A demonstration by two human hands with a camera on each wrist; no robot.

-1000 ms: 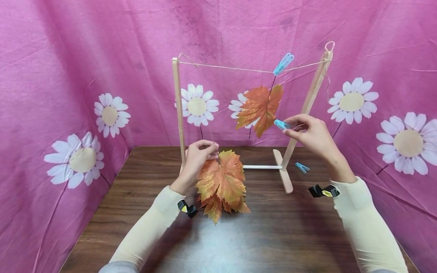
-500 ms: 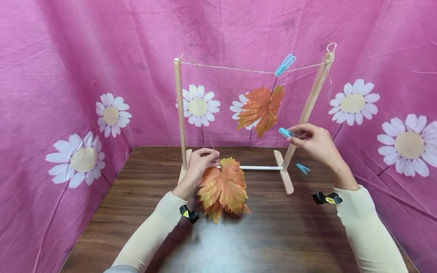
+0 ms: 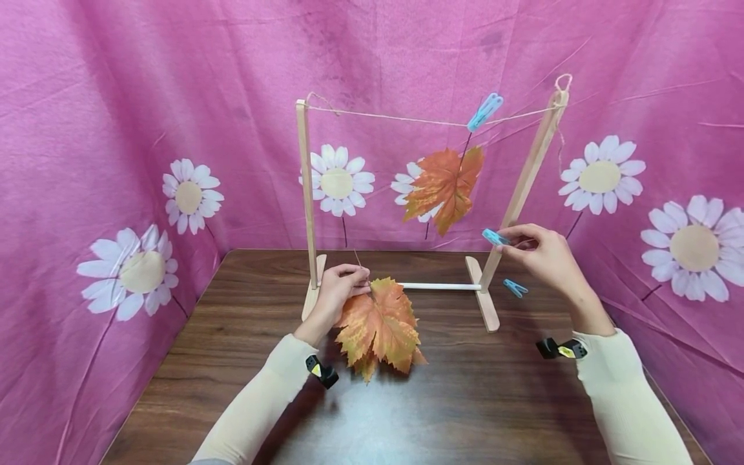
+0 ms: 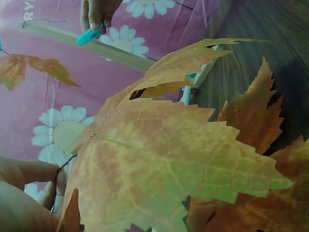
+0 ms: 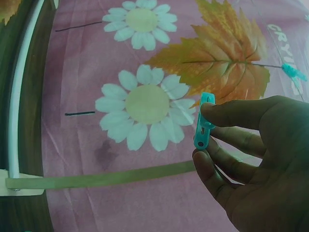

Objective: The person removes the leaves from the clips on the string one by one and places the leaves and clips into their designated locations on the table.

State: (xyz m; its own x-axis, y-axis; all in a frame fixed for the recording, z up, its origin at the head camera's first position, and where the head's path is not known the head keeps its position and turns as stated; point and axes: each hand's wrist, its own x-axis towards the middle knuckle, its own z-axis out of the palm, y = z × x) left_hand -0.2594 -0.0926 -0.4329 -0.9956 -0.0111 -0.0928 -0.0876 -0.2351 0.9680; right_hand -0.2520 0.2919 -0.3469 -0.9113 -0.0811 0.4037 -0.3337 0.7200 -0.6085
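Observation:
My left hand [image 3: 337, 292] pinches the thin stem of an orange-yellow artificial maple leaf [image 3: 380, 320], which hangs over more leaves on the table; the left wrist view shows that leaf [image 4: 159, 154] close up. In my right hand [image 3: 540, 258] a blue clothespin [image 3: 494, 237] is pinched between thumb and fingers, in front of the rack's right post. The right wrist view shows this clothespin [image 5: 203, 123] held side-on. Another orange leaf [image 3: 447, 187] hangs by its stem from the string [image 3: 395, 117], clipped with a second blue clothespin [image 3: 485, 112].
The wooden rack has a left post [image 3: 305, 194], a right post [image 3: 526, 177] and a white crossbar [image 3: 438, 286] low between them. A third blue clothespin [image 3: 515, 288] lies on the brown table [image 3: 465, 394] beside the right foot [image 3: 488, 310]. A pink flowered cloth [image 3: 244, 116] surrounds the table.
Both hands have come down: the left with its leaf toward the table, the right with its clothespin down and right, away from the hanging leaf.

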